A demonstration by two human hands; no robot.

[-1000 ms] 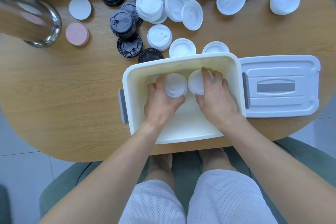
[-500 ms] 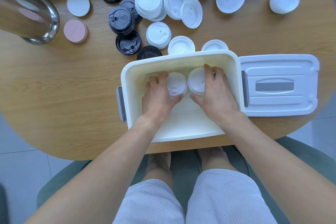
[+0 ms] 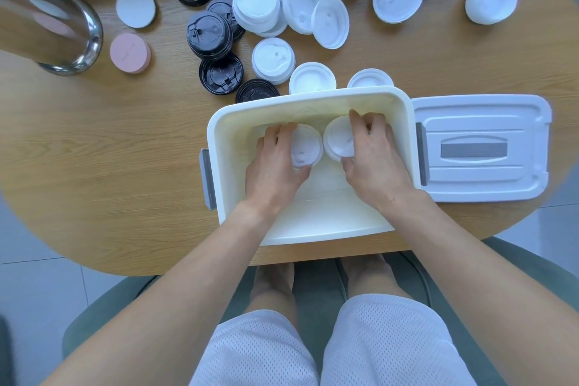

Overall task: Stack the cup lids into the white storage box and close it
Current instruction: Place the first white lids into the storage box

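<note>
The white storage box (image 3: 233, 117) stands open at the table's near edge, with grey latches on both ends. Both of my hands are inside it near the far wall. My left hand (image 3: 274, 166) grips a white cup lid (image 3: 305, 146) and my right hand (image 3: 374, 160) grips another white lid (image 3: 338, 138); the two lids sit side by side, almost touching. The box's white cover (image 3: 482, 147) lies flat on the table just right of the box. Several white lids (image 3: 274, 59) and black lids (image 3: 210, 34) are scattered beyond the box.
A glass jar with a steel rim (image 3: 62, 37) lies on its side at the far left. A pink disc (image 3: 130, 53) and a white disc (image 3: 135, 8) sit beside it. Two white lids (image 3: 311, 77) rest against the box's far wall.
Both hands have pushed their lids a little farther toward the box's far wall, and the lids now sit lower. The loose lids on the table have not moved.
</note>
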